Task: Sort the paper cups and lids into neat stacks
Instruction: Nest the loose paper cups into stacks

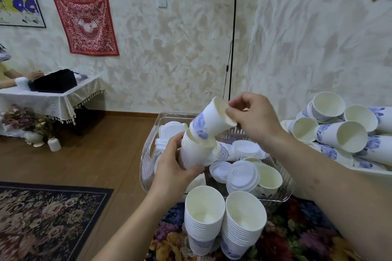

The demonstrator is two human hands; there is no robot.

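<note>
My left hand (172,167) is curled round a short stack (196,150) of nested cups, holding it tilted over the clear bin (148,154). My right hand (252,116) is up and to the right of it, thumb and fingers pinching the rim of a single cup (210,122) with a blue flower print; that cup is tipped on its side, its base just entering the mouth of the stack. Under both hands the bin holds loose white lids (241,176) and a few cups. Nearer to me than my left hand stand two upright stacks (224,218) side by side on a flowered cloth (297,235). Beyond my right forearm lies a heap of cups (343,133), tumbled on their sides.
</note>
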